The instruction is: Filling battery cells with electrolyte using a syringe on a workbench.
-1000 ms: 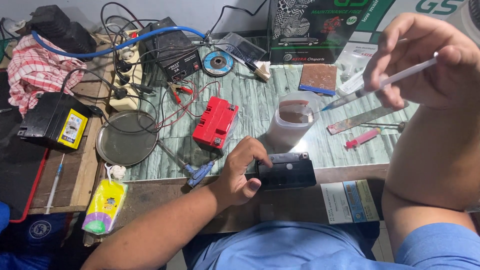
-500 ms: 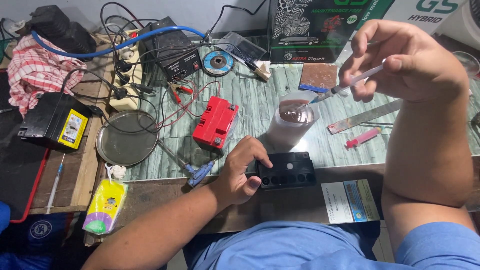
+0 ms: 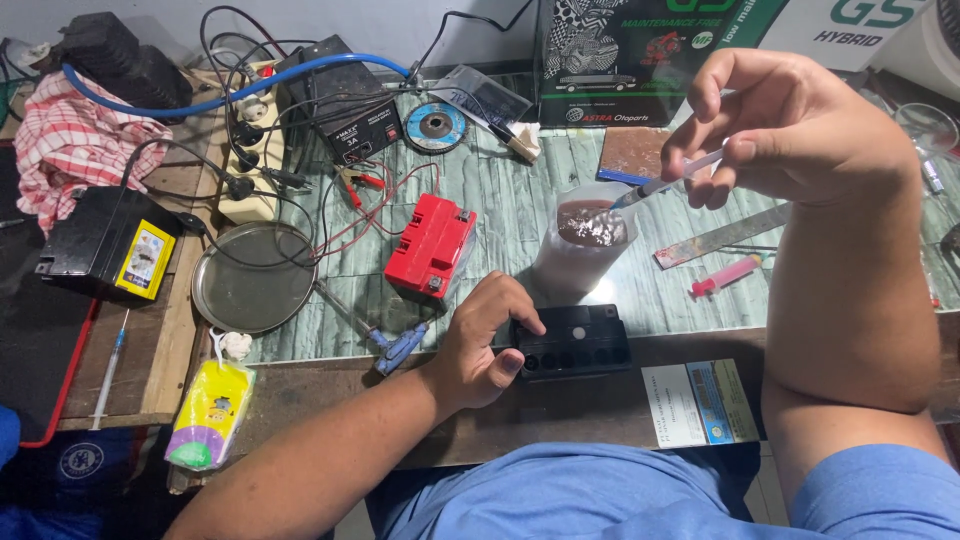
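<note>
Left hand grips a small black battery on the table; right hand pinches a syringe over a plastic cup — tip best kept submerged, drawn slowly.

Small battery-repair workshop. Evidence: cluttered worktop with green marbled top; red battery and black batteries; black charger box trailing clip leads; grinding disc; power strip; metal ruler; checked rag; battery posters against the wall.
</note>
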